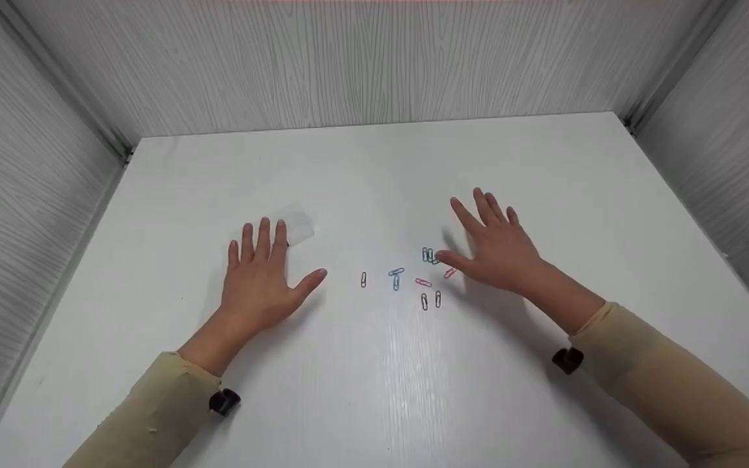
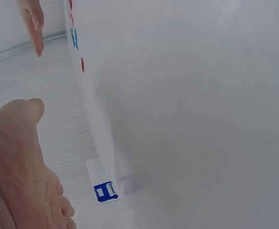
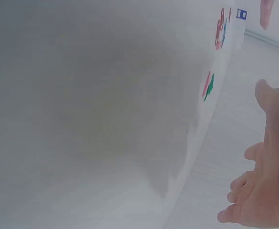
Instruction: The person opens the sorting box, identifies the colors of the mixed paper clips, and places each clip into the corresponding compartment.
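- Paper clips [image 1: 423, 283]: thin bent wire, rounded loops, loose on the table between both hands, nearer the right one. I make out green, blue, pink and dark ones.
- Two blue clips [image 1: 396, 282] sit just beside each other; a dark clip [image 1: 363, 279] lies apart, towards the left hand [image 1: 256, 287].
- Clear bag [image 1: 298, 224]: thin, see-through plastic, partly hidden behind the left fingers on my head feed.
- Left hand: palm down, straight fingers, thumb stuck out, grip wide.
- Right hand [image 1: 499, 252]: fingers straight and fanned, grip wide.
- Head view has the right thumb overlapping the green clips [image 1: 430, 255]; right wrist view shows me it's raised, apart from them.
- Left wrist view gives me the bag's blue printed label [image 2: 106, 191], mostly covered from the head.
- Sleeves [image 1: 667, 383]: beige fabric, small black piece [image 1: 567, 361] at each cuff.
- Table [image 1: 361, 390]: smooth white, glossy, catching light and hand shadows.
- Room: pale wood-grain panels [image 1: 361, 65] behind and both sides, grey corner strips [image 1: 65, 78].
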The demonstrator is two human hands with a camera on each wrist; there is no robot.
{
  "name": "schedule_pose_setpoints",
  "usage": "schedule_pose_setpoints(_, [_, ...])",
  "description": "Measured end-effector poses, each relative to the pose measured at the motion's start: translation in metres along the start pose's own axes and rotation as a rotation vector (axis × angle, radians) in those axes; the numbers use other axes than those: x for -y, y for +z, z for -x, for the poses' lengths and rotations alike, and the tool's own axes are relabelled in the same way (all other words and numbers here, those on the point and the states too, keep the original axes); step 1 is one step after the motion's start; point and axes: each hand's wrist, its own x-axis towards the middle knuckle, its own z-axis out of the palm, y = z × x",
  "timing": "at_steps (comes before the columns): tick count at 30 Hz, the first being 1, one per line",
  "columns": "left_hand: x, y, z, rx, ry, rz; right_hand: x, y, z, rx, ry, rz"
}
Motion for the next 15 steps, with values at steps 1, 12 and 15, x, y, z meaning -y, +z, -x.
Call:
schedule_pose_setpoints(1, [0.002, 0.000, 0.000, 0.000, -0.005, 0.002, 0.005, -0.002, -0.004, -0.003, -0.013, -0.003])
schedule_pose_setpoints(12, [0.017, 0.001, 0.006, 0.025, -0.050, -0.012, 0.068, -0.009, -0.049, 0.023, -0.153, -0.017])
schedule_pose_setpoints(15, [0.020, 0.001, 0.007, 0.024, -0.058, -0.010, 0.083, -0.008, -0.061, 0.037, -0.178, -0.026])
